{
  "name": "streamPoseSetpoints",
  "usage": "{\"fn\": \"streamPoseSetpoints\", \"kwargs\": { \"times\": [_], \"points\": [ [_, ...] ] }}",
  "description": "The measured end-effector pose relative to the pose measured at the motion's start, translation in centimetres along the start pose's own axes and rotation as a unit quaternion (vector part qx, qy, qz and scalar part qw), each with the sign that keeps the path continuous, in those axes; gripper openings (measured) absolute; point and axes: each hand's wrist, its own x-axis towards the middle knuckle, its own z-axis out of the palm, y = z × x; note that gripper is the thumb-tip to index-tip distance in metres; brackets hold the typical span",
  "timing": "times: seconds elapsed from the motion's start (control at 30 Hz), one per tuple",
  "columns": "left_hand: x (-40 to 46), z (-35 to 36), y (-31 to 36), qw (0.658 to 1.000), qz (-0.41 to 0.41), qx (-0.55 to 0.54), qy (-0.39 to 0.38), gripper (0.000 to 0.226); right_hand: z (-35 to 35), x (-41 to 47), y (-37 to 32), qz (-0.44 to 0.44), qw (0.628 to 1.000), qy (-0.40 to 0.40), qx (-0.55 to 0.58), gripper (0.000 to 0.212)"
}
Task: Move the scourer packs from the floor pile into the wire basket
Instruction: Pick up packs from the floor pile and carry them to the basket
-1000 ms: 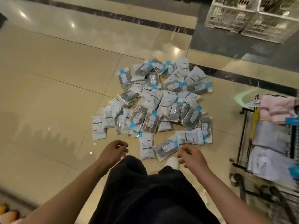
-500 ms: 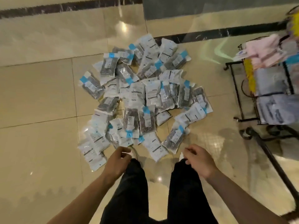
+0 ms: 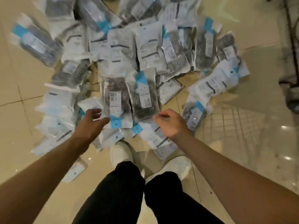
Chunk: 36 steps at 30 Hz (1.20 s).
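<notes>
A pile of several scourer packs (image 3: 145,49), clear and white bags with blue tabs and dark scourers inside, covers the floor right in front of me. My left hand (image 3: 90,125) reaches over the pile's near edge, fingers loosely spread, just left of a clear pack (image 3: 115,99), holding nothing. My right hand (image 3: 169,125) hovers with relaxed fingers above a white pack (image 3: 158,139), beside another dark-filled pack (image 3: 144,96). The wire basket is mostly out of view; only a dark frame part (image 3: 291,38) shows at the right edge.
My white shoes (image 3: 121,152) and dark trousers stand at the pile's near edge, touching some packs. Glossy beige floor tiles (image 3: 242,143) spread to the right, with the basket's grid reflected in them. A wheel of the cart (image 3: 292,101) sits at the right edge.
The view has dropped much closer to the pile. Both hands have moved forward from beside my legs to over the nearest packs. The cart has slid almost out of view to the right.
</notes>
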Motion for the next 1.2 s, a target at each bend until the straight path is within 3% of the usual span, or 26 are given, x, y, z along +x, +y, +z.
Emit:
{"fn": "streamPoseSetpoints", "kwargs": {
  "times": [0.1, 0.27, 0.37, 0.47, 0.6, 0.63, 0.77, 0.97, 1.07, 1.2],
  "points": [
    [6.3, 1.5, -1.1, 1.0, 0.011, 0.011, 0.019, 0.074, 2.4, 7.4, 1.9, -0.009, 0.999, 0.031, 0.027, 0.033],
    [14.2, 2.6, -2.2, 0.999, 0.009, 0.05, 0.02, 0.09, 6.1, 15.9, 3.5, -0.021, 0.998, 0.049, 0.02, 0.098],
    [15.2, 2.9, -2.5, 0.996, 0.017, 0.035, 0.076, 0.109, 7.5, 18.3, 3.4, -0.015, 0.999, 0.049, 0.002, 0.115],
    [15.0, 3.5, -2.2, 0.996, -0.003, -0.007, 0.089, 0.09, 7.7, 18.9, 3.3, -0.01, 0.998, 0.06, 0.029, 0.114],
    [14.5, 3.8, -1.1, 1.0, -0.02, -0.01, 0.011, 0.038, 7.1, 17.3, 3.8, -0.013, 1.0, 0.021, 0.007, 0.111],
    [13.8, 3.9, -0.7, 1.0, -0.019, -0.002, 0.0, 0.034, 6.7, 16.6, 3.9, -0.012, 1.0, 0.019, 0.006, 0.11],
    [10.2, 3.9, -0.3, 0.999, -0.009, 0.042, 0.015, 0.044, 4.0, 12.2, 3.8, -0.007, 0.999, 0.023, 0.04, 0.087],
    [-0.2, 1.7, 4.1, 0.998, 0.026, -0.027, -0.047, 0.045, -2.0, 1.3, 0.2, -0.014, 0.993, 0.047, 0.112, 0.073],
    [-7.5, -1.6, 7.5, 0.994, 0.019, -0.074, -0.078, 0.051, -5.3, -6.2, -3.1, 0.005, 0.987, 0.078, 0.143, 0.076],
    [-18.7, -6.7, 12.4, 0.987, 0.029, -0.086, -0.134, 0.035, -10.3, -18.4, -7.5, 0.01, 0.979, 0.102, 0.179, 0.099]
  ]
}}
